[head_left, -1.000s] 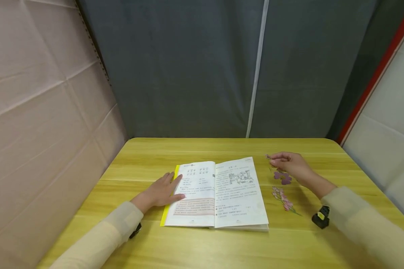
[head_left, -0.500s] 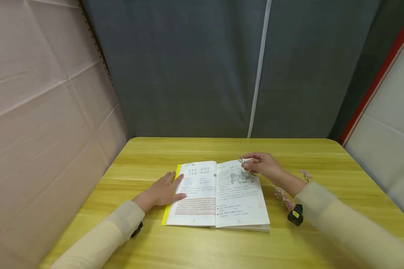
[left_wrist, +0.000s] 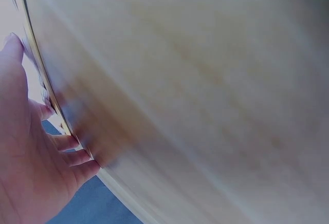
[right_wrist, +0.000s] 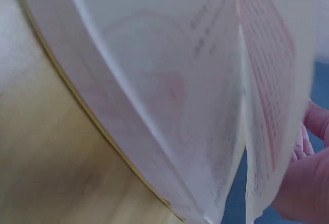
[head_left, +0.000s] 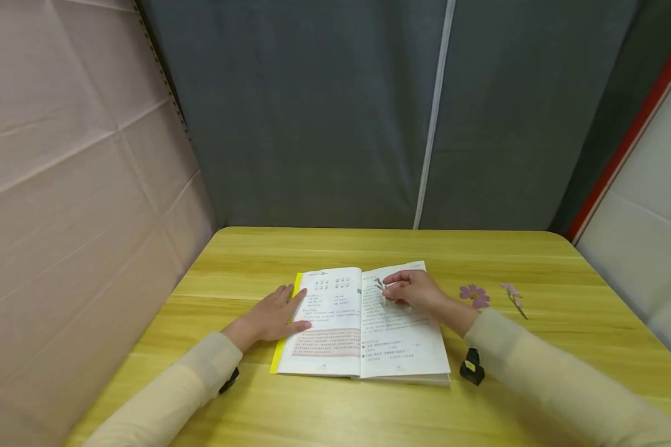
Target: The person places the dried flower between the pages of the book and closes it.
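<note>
An open book (head_left: pixel 405 344) with printed pages and a yellow cover edge lies on the wooden table. My left hand (head_left: pixel 267 316) rests spread on its left page and margin; in the left wrist view that hand (left_wrist: pixel 38 152) shows at the left, its fingertips along an edge. Over the upper part of the right page, my right hand (head_left: pixel 416 292) pinches a thin sprig with small purple blossoms (head_left: pixel 379 285) between thumb and fingers. The right wrist view has book pages (right_wrist: pixel 267 80) filling much of the picture, with part of the hand (right_wrist: pixel 308 178) behind them and the sprig hidden.
To the right of the book, a flat purple flower (head_left: pixel 474 295) and a pink-blossomed sprig (head_left: pixel 513 295) lie on the table (head_left: pixel 335 410). A dark curtain (head_left: pixel 313 124) hangs behind the far table edge. Light cloth walls (head_left: pixel 89 186) stand at both sides.
The right hand has carried the purple sprig left, from beside the book to over the right page. The pink flower cluster near the book is now hidden behind the right forearm. The left hand stays put.
</note>
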{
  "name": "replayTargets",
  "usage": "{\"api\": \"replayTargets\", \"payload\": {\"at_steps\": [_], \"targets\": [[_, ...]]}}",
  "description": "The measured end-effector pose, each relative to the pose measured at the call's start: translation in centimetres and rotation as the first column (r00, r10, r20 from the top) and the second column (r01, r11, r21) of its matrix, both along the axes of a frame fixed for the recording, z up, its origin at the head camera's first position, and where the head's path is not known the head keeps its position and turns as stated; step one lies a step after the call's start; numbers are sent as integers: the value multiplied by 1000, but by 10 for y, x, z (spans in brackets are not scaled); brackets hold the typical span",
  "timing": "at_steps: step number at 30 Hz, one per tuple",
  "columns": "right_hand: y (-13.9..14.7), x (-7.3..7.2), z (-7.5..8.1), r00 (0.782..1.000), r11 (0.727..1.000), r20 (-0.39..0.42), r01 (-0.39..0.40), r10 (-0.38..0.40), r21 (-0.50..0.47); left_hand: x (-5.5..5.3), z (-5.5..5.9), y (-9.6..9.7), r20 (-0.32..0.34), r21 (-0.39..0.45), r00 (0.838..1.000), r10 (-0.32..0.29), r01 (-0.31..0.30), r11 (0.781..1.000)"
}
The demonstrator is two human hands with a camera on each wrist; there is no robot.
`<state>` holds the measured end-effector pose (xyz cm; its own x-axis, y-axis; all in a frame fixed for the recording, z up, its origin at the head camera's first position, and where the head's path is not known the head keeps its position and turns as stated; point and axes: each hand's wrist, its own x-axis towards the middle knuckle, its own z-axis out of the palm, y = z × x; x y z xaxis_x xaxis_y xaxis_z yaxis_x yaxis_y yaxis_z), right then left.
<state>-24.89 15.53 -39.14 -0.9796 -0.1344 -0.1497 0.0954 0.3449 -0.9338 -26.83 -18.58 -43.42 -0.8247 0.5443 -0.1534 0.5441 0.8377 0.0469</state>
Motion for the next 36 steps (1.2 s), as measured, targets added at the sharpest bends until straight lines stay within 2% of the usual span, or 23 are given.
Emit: {"api": "replayTargets", "payload": {"at_steps": [14,28,36], "targets": [[-13,4,-31,1000,999,2,11,-11,37,0,0,1,4,-8,1000,6,-6,1000],[-23,5,-35,999,992,-45,27,-22,119,0,5,2,-6,-15,1000,-7,7,1000],[-21,8,-34,998,988,-61,0,10,157,1,5,2,4,-17,1000,7,-7,1000]]}}
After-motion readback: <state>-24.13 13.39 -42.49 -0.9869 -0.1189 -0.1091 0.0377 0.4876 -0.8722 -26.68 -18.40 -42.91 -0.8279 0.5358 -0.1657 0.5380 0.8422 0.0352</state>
